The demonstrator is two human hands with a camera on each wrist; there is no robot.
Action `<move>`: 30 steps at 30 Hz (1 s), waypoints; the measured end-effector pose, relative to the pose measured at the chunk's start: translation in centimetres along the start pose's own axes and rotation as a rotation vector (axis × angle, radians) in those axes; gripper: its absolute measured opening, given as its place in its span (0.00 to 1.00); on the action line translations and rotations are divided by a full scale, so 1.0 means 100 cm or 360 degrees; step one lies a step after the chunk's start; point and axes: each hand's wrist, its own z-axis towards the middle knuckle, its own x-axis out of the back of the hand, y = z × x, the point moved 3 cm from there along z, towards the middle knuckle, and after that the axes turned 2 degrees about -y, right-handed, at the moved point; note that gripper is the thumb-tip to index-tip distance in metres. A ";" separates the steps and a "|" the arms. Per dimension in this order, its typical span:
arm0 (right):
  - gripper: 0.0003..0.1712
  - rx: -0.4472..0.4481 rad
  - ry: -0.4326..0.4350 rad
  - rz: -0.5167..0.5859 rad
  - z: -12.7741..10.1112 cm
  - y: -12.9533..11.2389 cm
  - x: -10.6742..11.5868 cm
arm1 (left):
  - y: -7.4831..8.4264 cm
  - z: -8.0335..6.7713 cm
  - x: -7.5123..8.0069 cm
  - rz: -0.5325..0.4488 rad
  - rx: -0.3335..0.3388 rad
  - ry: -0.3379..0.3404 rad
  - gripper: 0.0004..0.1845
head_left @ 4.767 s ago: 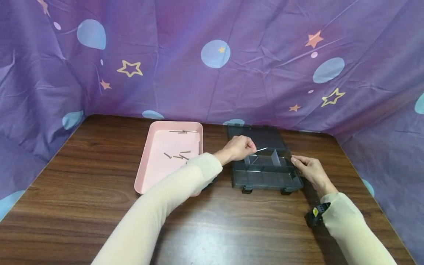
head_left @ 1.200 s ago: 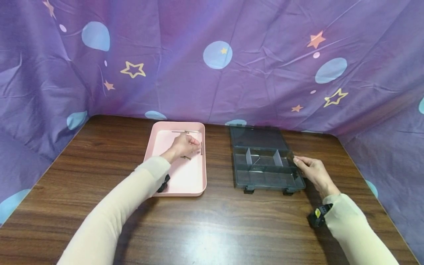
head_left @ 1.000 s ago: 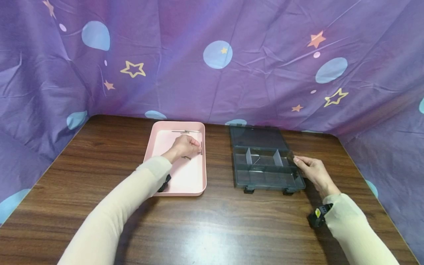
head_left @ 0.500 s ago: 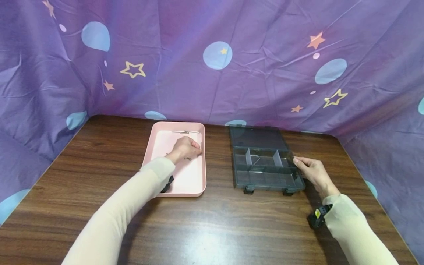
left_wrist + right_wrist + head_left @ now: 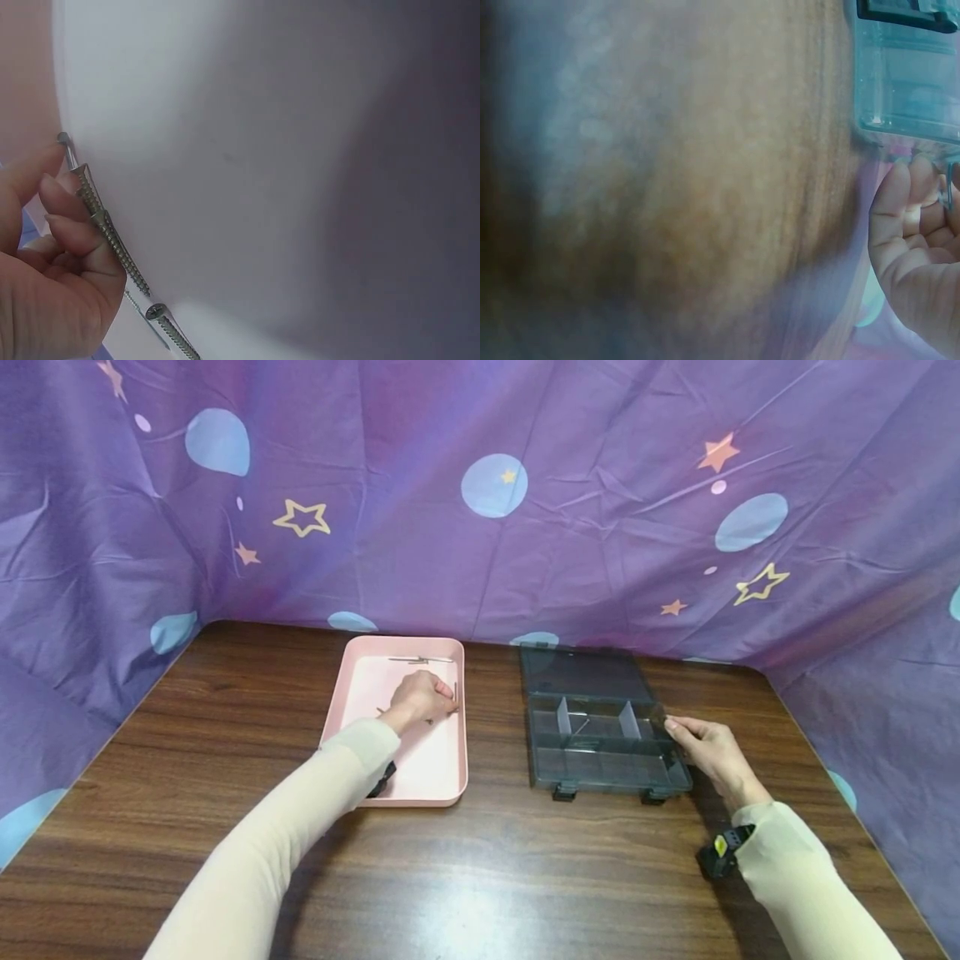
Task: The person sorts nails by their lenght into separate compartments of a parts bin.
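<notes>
- Reaching into the pink tray (image 5: 352, 727) at centre frame, the left hand (image 5: 420, 697) curls over the tray floor in the head view; which piece it has is hidden there.
- Left wrist view settles it: fingers (image 5: 71, 217) curled, pinching a long screw (image 5: 105, 225) along the tray's edge, with a second screw (image 5: 171, 336) just below at the bottom of the frame.
- Over to the right hand (image 5: 705, 752): it rests against the right end of the grey compartment box (image 5: 600, 768), lid lying open behind.
- Right wrist view shows its fingers (image 5: 904, 202) curled at the box's corner (image 5: 907, 82).
- Dark wooden desk (image 5: 480, 877), purple star-and-dot cloth (image 5: 480, 527) hung all round.
</notes>
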 end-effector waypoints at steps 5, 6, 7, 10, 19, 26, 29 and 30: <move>0.31 -0.0005 -0.0006 -0.0051 0.000 0.000 0.000 | 0.000 0.000 -0.001 0.0018 0.0005 0.0013 0.09; 0.31 -0.0006 -0.0009 -0.0048 0.001 0.000 0.000 | 0.000 0.000 -0.001 0.0021 0.0007 0.0015 0.08; 0.31 -0.0006 -0.0011 -0.0048 0.001 0.000 0.000 | 0.000 0.000 -0.001 0.0026 0.0008 0.0016 0.08; 0.31 -0.0006 -0.0015 -0.0028 0.000 0.001 0.000 | 0.000 0.000 -0.001 0.0033 0.0003 0.0021 0.08; 0.31 0.0020 -0.0013 0.0025 0.001 0.001 0.000 | 0.000 0.001 0.000 0.0055 0.0021 0.0054 0.06; 0.30 0.0019 -0.0021 -0.0051 0.000 0.001 -0.001 | -0.001 0.002 -0.001 0.0076 0.0035 0.0093 0.05; 0.30 0.0023 -0.0020 -0.0049 0.000 0.001 -0.001 | -0.001 0.002 -0.001 0.0074 0.0045 0.0113 0.04; 0.30 0.0024 -0.0020 -0.0055 0.000 0.001 -0.001 | -0.001 0.002 -0.001 0.0070 0.0050 0.0116 0.04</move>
